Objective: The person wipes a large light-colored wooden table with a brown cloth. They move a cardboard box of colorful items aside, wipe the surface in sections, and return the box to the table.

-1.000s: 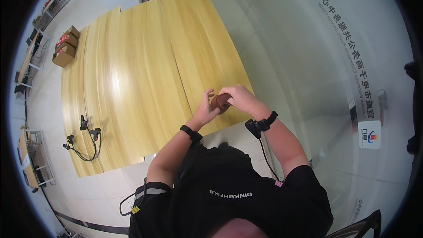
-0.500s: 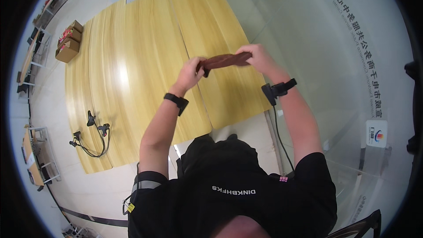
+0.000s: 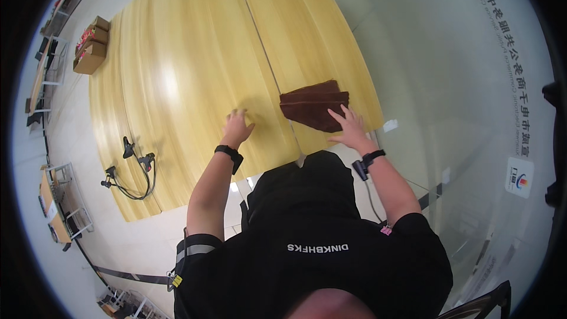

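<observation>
A dark brown piece of folded cloth (image 3: 313,104) lies flattened on the wooden table (image 3: 195,77), across the seam near the table's right side. At its right edge is my right hand (image 3: 352,131), fingers spread, the fingertips at or just over the fabric. My left hand (image 3: 237,129) is to the left of the cloth, apart from it. It holds nothing, and its fingers are loosely bent with the thumb out to the side. Each wrist wears a black strap with a small device.
Black cables with clip-like ends (image 3: 144,165) lie at the table's near left. Small cardboard boxes (image 3: 91,56) with pink and red contents stand at the far left edge. A cord (image 3: 373,198) hangs from my right wrist device. A glass wall with lettering runs along the right.
The brown cloth, stretched between both hands before, has been let go and now lies on the table. My left hand has moved left and down; my right hand has come down beside the cloth.
</observation>
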Available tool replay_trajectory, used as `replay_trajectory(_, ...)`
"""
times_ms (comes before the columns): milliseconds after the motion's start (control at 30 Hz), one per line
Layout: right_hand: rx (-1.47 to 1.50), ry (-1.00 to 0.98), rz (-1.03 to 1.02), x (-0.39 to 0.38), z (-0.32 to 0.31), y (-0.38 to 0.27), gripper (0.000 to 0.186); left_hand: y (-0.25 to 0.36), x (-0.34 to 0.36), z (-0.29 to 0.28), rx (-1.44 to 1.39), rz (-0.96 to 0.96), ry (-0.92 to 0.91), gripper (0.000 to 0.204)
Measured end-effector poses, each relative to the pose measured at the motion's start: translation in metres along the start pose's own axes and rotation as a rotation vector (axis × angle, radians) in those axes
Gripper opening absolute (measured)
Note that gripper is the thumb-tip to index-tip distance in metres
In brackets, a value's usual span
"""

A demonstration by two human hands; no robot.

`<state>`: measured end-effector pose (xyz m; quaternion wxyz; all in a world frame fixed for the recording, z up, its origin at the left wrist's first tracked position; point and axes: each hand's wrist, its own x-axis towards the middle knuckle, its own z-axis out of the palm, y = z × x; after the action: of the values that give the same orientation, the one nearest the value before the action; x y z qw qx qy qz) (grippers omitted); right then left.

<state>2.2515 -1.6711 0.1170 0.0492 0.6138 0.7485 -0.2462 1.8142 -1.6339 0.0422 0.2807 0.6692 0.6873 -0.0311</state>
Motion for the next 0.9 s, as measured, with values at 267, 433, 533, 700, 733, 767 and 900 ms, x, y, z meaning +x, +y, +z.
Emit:
replay_trajectory(267,0.041,0.055,0.299,0.100,0.100,-0.088,0.089,-0.024,-0.032,0.037,0.053,-0.304,-0.085,0.129)
replay_trajectory(433,-0.048,0.068,0.256,0.134,0.094,-0.086,0.087,-0.022,-0.024,0.034,0.082,-0.331,-0.100,0.129)
replay_trajectory(533,-0.027,0.075,0.217,0.206,0.065,-0.076,0.084,-0.026,-0.021,0.036,0.100,-0.337,-0.085,0.129)
replay_trajectory(700,-0.041,0.031,0.042,0.345,0.006,-0.066,0.084,-0.031,-0.017,0.045,0.069,-0.350,-0.065,0.132)
replay_trajectory(733,-0.041,0.008,0.020,0.370,-0.005,-0.069,0.084,-0.033,-0.016,0.047,0.074,-0.340,-0.050,0.132)
replay_trajectory(767,-0.062,-0.009,0.009,0.393,-0.014,-0.073,0.084,-0.034,-0.016,0.048,0.078,-0.341,-0.050,0.132)
replay_trajectory(900,-0.104,-0.029,-0.004,0.471,-0.042,-0.096,0.086,-0.036,-0.018,0.050,0.075,-0.348,-0.036,0.132)
